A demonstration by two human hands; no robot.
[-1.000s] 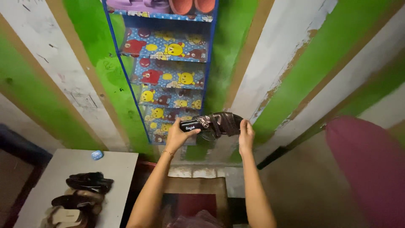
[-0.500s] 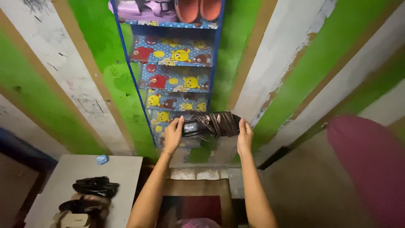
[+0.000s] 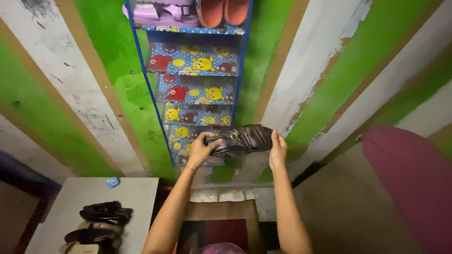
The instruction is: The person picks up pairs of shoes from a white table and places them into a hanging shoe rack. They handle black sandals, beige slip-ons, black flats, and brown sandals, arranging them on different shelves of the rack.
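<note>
Left hand (image 3: 200, 149) closed around the heel end of a dark brown sandal (image 3: 245, 138); right hand (image 3: 278, 151) gripping its toe end. The sandal spans both hands, level, directly before the blue shoe rack (image 3: 141, 70).

Green-and-white striped wall (image 3: 320, 70) behind a blue shelf rack (image 3: 193, 66), dim light.

The setting was a room in a modest home, at a shoe-storage corner. A blue-framed shoe rack (image 3: 188, 89) with cartoon-print fabric shelves stood against a wall (image 3: 325, 80) painted in green and white stripes, its paint peeling. Purple sandals (image 3: 162, 11) occupied the top shelf. More shoes (image 3: 101, 221) lay on a grey counter (image 3: 136, 197).
</note>
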